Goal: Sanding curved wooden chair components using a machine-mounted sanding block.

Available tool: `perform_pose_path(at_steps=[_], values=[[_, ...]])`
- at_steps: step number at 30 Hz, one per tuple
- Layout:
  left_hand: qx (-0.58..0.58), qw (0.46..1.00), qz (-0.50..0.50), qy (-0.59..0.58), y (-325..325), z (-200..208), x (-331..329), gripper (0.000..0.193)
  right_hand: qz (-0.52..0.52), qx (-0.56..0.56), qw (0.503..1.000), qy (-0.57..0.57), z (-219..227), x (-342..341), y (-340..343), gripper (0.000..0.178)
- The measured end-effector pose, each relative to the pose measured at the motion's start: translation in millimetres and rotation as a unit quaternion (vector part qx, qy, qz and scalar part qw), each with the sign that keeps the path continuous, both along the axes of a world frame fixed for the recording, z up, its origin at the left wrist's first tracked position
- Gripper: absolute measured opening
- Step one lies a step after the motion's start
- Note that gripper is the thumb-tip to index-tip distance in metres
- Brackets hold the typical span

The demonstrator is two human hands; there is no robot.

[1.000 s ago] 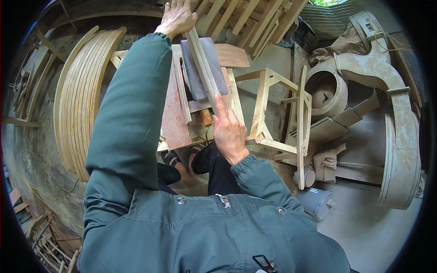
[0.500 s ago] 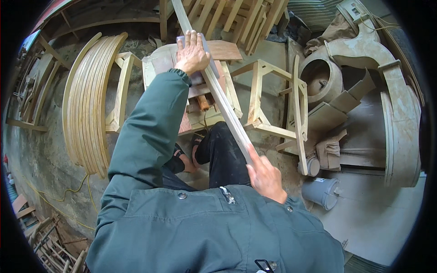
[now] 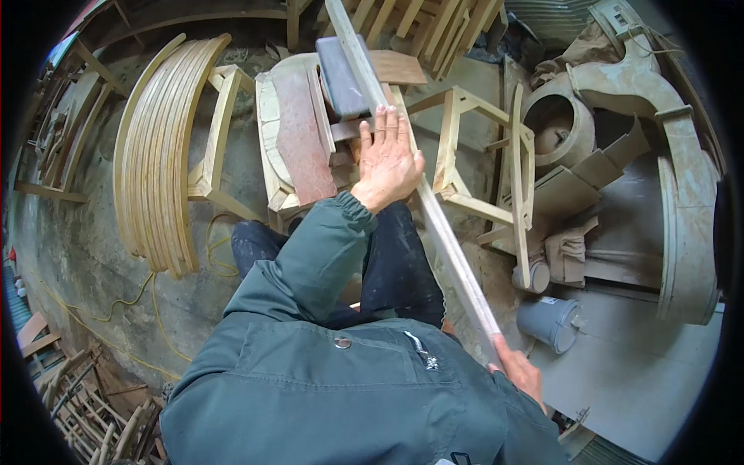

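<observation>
A long, straight wooden strip (image 3: 453, 240) runs slantwise from the far middle to the lower right. My left hand (image 3: 387, 159) lies flat on it, fingers stretched out and pointing away from me. Lower right, my right hand (image 3: 518, 370) is closed round the strip's near end; some of its fingers are hidden. Under the strip's far part is a dark grey, smooth pad-like block (image 3: 341, 76) on a low wooden stand (image 3: 271, 167). A reddish flat board (image 3: 306, 147) lies on that stand, left of the block.
Curved wooden slats (image 3: 155, 155) stand stacked on the left against a wooden frame (image 3: 215, 139). Another angled frame (image 3: 449, 147) stands right of the strip. Farther right are a large curved machine casing (image 3: 686, 201) and a grey bucket (image 3: 549, 324). A yellow cord (image 3: 116, 310) crosses the floor.
The strip has slid toward me and to the right. Both hands moved that way too, uncovering the dark grey block and the reddish board.
</observation>
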State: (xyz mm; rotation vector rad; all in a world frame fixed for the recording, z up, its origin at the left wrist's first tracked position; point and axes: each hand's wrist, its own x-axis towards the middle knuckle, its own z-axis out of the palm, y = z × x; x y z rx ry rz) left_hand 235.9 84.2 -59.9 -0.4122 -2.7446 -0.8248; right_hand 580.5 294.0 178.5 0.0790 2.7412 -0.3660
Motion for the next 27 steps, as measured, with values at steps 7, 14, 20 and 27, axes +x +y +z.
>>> perform_pose_path(at_steps=[7,14,20,27], values=[[-0.065,0.997,0.002,-0.028,-41,3,-84,0.082,0.001,-0.030,0.999,-0.021,-41,-67,-24,0.074],[-0.074,0.997,0.003,-0.022,-75,3,-177,0.080,0.026,-0.037,0.998,0.033,-68,-145,-60,0.075],[-0.066,0.998,0.006,-0.003,-106,-6,-249,0.080,0.040,-0.020,0.996,0.080,-114,-201,-86,0.079],[-0.071,0.996,0.019,0.049,-124,-1,-309,0.083,0.105,0.004,0.969,0.225,-150,-258,-104,0.069]])
